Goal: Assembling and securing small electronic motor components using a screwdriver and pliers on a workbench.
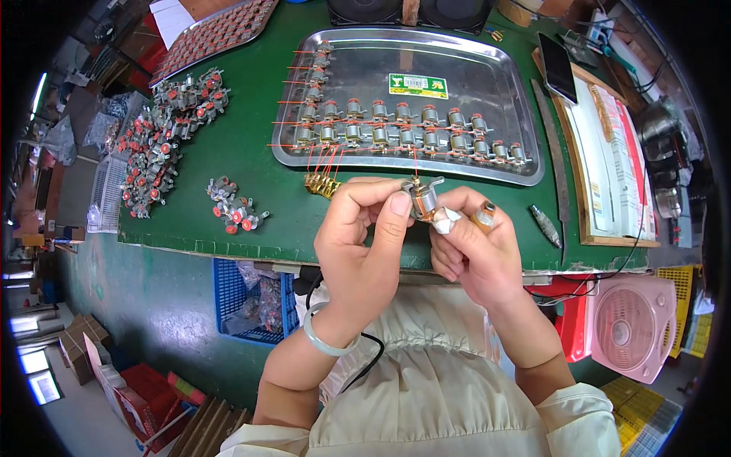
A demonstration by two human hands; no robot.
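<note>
A small silver motor (pixel 421 199) with copper-coloured parts and a thin red wire rising from its top is held above the bench's front edge. My left hand (pixel 362 236) pinches it between thumb and fingertips from the left. My right hand (pixel 480 251) is closed at its lower right side, with white wrapping (pixel 445 221) at the thumb tip. A short brown cylinder with a dark end (pixel 485 216) sticks out between the right fingers; its kind is unclear. Just beyond my hands, a metal tray (pixel 343 160) carries rows of similar motors (pixel 378 137).
Brass-coloured parts with red wires (pixel 323 185) lie beside the tray. Motors are heaped (pixel 164 145) at the left, with a smaller cluster (pixel 234 207) nearer. To the right are a flat file (pixel 552 145), a metal fitting (pixel 545 225), a phone (pixel 557 68) and a framed paper board (pixel 617 167).
</note>
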